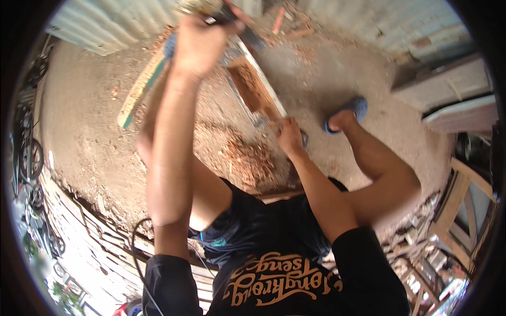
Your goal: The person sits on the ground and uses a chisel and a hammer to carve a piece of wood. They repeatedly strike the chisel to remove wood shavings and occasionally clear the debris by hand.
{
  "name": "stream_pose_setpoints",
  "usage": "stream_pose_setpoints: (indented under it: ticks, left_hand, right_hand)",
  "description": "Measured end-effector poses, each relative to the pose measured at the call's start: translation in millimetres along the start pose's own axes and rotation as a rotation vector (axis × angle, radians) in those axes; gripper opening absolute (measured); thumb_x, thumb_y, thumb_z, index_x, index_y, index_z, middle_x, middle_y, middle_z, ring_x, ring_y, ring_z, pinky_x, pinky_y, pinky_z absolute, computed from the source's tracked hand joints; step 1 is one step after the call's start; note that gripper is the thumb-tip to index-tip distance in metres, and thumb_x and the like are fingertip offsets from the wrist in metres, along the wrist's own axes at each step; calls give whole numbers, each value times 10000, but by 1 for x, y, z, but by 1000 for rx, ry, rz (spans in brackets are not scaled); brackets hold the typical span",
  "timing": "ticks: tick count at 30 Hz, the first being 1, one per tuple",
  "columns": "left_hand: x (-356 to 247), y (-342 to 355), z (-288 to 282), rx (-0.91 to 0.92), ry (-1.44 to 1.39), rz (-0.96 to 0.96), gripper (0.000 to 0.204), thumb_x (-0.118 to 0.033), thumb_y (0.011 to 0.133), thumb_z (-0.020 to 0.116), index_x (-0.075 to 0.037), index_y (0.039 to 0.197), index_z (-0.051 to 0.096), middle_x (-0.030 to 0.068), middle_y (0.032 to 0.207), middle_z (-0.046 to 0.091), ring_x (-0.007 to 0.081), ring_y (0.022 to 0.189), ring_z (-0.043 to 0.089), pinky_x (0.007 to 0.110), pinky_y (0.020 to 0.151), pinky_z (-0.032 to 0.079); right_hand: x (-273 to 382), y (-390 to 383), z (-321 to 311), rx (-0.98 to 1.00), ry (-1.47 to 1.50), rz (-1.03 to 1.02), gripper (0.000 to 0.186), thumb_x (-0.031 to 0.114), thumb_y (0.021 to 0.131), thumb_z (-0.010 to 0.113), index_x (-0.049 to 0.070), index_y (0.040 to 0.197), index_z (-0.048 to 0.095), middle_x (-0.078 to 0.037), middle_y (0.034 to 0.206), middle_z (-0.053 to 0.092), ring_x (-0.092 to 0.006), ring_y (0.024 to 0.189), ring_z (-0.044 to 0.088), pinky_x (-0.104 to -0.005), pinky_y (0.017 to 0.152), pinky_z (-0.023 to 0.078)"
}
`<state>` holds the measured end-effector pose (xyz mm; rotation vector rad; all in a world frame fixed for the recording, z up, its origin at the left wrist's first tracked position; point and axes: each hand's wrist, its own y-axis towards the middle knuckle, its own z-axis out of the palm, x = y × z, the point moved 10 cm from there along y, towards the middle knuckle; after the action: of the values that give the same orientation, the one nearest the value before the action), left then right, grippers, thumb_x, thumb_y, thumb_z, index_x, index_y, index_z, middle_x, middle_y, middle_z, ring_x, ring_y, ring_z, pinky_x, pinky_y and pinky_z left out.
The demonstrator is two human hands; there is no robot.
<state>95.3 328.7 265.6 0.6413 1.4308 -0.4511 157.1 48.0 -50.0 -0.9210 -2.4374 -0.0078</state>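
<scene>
My left hand point(202, 45) is raised at the top of the head view, closed around a dark tool with a pale yellowish part point(203, 7). Motion blur and the picture's edge hide what kind of tool it is. Between my feet, a long wooden piece with a hollowed, box-like middle point(247, 84) lies slanted on the ground, with reddish-brown chips inside. One of its long edges is whitish. At its near end my right hand point(290, 138) grips the edge, fingers bent over it.
Wood shavings point(247, 160) are heaped before my lap. A yellow and green-edged plank point(139, 95) lies at left. Corrugated sheets point(105, 26) stand at the far side. A wooden frame point(458, 210) leans at right near scrap wood. A dark cable point(134, 237) loops by my left elbow.
</scene>
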Motion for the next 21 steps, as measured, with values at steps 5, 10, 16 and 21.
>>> stream_pose_setpoints:
  ticks: [5,10,16,21]
  left_hand:
    - [42,-5,-26,7,318,-3,162,-125,854,667,18,920,704,170,755,702,180,726,687,342,727,567]
    - [52,-16,-38,-55,451,-241,167,-64,813,648,60,920,682,264,852,691,357,856,716,388,782,567]
    - [24,-28,-24,27,342,22,221,-48,819,641,-12,1036,660,260,891,670,441,908,648,453,786,543]
    - [34,-37,-37,-73,379,-5,210,20,675,610,81,875,629,309,853,650,458,900,644,468,810,538]
  right_hand:
    - [27,0,44,229,96,-128,300,59,945,550,-43,1224,512,-265,1264,482,-431,1148,525,-464,960,460]
    - [41,-25,43,278,-191,-227,567,57,930,574,-68,1428,335,-270,1455,282,-436,1290,431,-451,1033,443]
    - [50,-25,42,324,-167,-158,606,129,945,582,-66,1453,316,-241,1486,260,-410,1343,389,-443,1064,428]
    - [59,-22,37,327,-219,-157,572,139,922,607,-43,1416,381,-227,1433,340,-401,1323,414,-443,1046,435]
